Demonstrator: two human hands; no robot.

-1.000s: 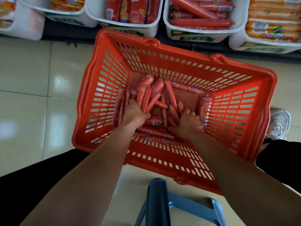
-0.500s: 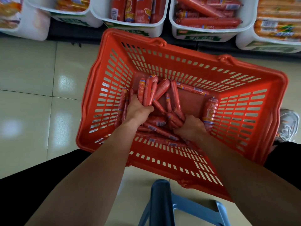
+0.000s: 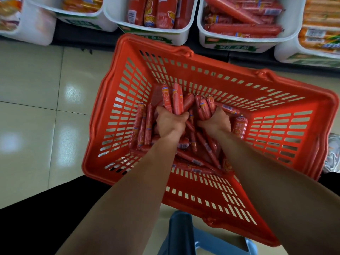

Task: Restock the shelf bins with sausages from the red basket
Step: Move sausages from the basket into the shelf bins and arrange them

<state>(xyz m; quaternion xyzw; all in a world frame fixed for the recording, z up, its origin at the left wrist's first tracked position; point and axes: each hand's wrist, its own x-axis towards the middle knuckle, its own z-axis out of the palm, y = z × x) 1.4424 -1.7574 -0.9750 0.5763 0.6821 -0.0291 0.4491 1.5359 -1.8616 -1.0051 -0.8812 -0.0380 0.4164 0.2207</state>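
Clutching sausages [image 3: 173,102], L hand [image 3: 170,122] & R hand [image 3: 214,122] off basket [image 3: 220,61] walls.

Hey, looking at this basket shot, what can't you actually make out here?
Head view: sausages, how many each hand grips; the left hand and right hand cover them.
Head view: red basket floor, partly hidden under both forearms.
Head view: shelf bins, cut off by the top edge.
Head view: bin labels, blurred, unreadable.

One red basket [image 3: 139,43] is sitting out. Four white bins [image 3: 239,41] are showing clearly. The left hand [image 3: 169,122] and right hand [image 3: 215,122], two in all, are each gripping roughly three sausages [image 3: 166,100]; the remainder are lying too heaped to count. One blue stool [image 3: 180,234] is standing by.
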